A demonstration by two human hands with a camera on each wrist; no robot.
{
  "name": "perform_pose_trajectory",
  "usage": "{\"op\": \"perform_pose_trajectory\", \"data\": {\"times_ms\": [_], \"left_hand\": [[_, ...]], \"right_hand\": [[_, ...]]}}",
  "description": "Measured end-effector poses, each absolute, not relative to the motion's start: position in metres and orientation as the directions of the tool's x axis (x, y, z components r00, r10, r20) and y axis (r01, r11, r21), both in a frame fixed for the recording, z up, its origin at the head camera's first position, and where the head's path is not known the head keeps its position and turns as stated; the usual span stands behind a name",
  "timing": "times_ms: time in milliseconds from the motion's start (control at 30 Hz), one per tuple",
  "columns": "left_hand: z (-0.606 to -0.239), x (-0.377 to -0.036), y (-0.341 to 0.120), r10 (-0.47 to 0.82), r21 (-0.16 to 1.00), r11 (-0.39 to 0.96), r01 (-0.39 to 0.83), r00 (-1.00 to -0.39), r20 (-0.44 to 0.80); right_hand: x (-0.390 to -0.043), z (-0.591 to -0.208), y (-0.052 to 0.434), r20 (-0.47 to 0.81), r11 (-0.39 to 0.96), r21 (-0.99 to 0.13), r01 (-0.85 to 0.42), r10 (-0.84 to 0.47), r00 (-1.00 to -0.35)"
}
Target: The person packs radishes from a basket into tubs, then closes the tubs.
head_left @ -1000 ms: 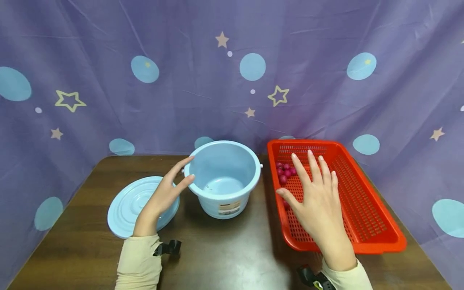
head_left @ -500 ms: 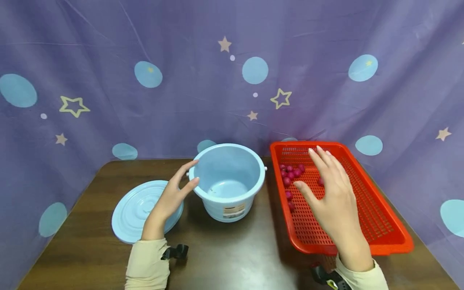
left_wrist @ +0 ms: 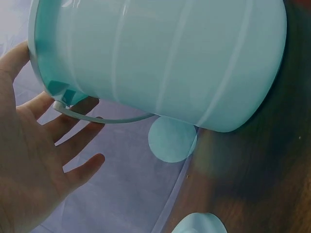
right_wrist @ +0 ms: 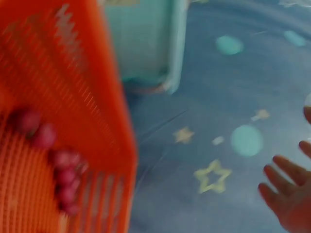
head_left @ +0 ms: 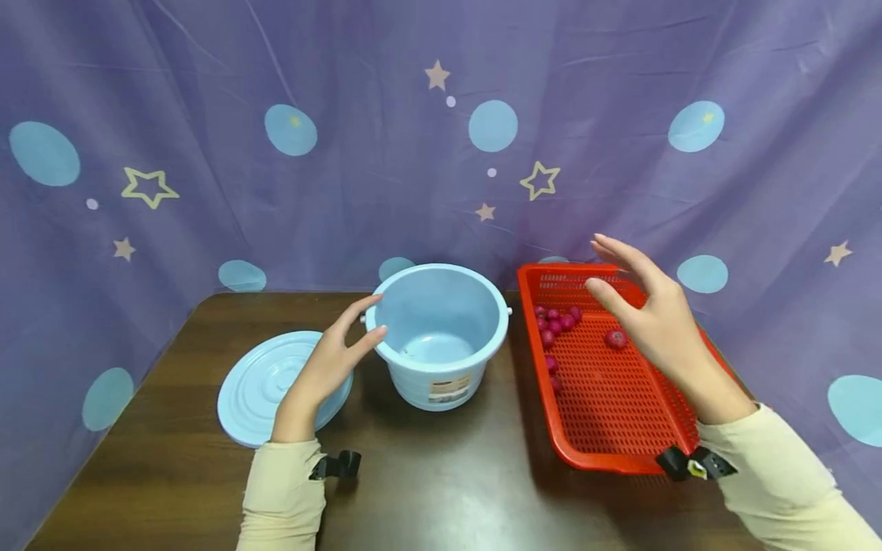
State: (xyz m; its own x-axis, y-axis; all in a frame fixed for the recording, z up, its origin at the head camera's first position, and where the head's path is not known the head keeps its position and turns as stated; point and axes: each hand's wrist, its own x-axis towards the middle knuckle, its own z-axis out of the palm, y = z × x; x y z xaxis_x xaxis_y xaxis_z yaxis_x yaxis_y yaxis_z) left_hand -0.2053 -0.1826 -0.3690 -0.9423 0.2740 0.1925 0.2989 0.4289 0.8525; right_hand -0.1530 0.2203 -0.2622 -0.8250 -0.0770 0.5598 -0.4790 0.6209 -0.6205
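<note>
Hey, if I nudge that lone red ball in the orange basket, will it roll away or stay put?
The lone red ball looks round, so it would probably roll. The orange basket has raised walls, likely stopping it. Its mesh floor may slow it slightly.

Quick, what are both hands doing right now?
Left hand: open, fingers against the bucket rim.
Right hand: open, holding nothing, above the basket.

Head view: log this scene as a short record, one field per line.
left hand: open, fingers against the rim and side of the pail
right hand: open, raised over the far end of the basket, holding nothing
pail: light blue, upright, nothing visible inside
lid: flat on the table, left of the pail
berries: small red ones clustered at the basket's far left corner, a few apart
</note>
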Motion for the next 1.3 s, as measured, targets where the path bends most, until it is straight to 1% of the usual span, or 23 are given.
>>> {"op": "perform_pose_trajectory", "data": {"times_ms": [67, 167, 367, 500, 700, 833, 1067, 1167, 1300], "left_hand": [[-0.368, -0.206, -0.184, 0.274, 0.854, 0.428, 0.297, -0.943, 0.19], [-0.368, -0.206, -0.184, 0.275, 0.855, 0.427, 0.295, -0.943, 0.188], [-0.369, -0.205, -0.181, 0.266, 0.859, 0.419, 0.293, -0.945, 0.192], [-0.369, -0.205, -0.179, 0.27, 0.859, 0.419, 0.294, -0.944, 0.191], [-0.368, -0.207, -0.18, 0.262, 0.853, 0.431, 0.296, -0.945, 0.196], [-0.369, -0.207, -0.18, 0.258, 0.853, 0.435, 0.29, -0.947, 0.191], [-0.37, -0.208, -0.18, 0.257, 0.858, 0.426, 0.286, -0.948, 0.189], [-0.371, -0.209, -0.18, 0.261, 0.858, 0.423, 0.292, -0.946, 0.193], [-0.372, -0.21, -0.18, 0.268, 0.86, 0.413, 0.299, -0.943, 0.199]], "right_hand": [[-0.168, -0.263, 0.228, 0.51, 0.593, -0.655, -0.469, -0.111, -0.853], [-0.189, -0.268, 0.241, 0.451, 0.579, -0.689, -0.436, -0.127, -0.883], [-0.221, -0.291, 0.27, 0.335, 0.593, -0.726, -0.347, -0.136, -0.933], [-0.237, -0.311, 0.288, 0.246, 0.638, -0.715, -0.285, -0.151, -0.957], [-0.258, -0.351, 0.312, 0.176, 0.68, -0.675, -0.286, -0.228, -0.958], [-0.262, -0.372, 0.325, 0.101, 0.723, -0.64, -0.259, -0.255, -0.962], [-0.261, -0.391, 0.338, 0.029, 0.763, -0.615, -0.2, -0.232, -0.972], [-0.261, -0.398, 0.343, 0.004, 0.771, -0.606, -0.194, -0.241, -0.97], [-0.26, -0.406, 0.346, 0.002, 0.785, -0.581, -0.214, -0.262, -0.965]]}}
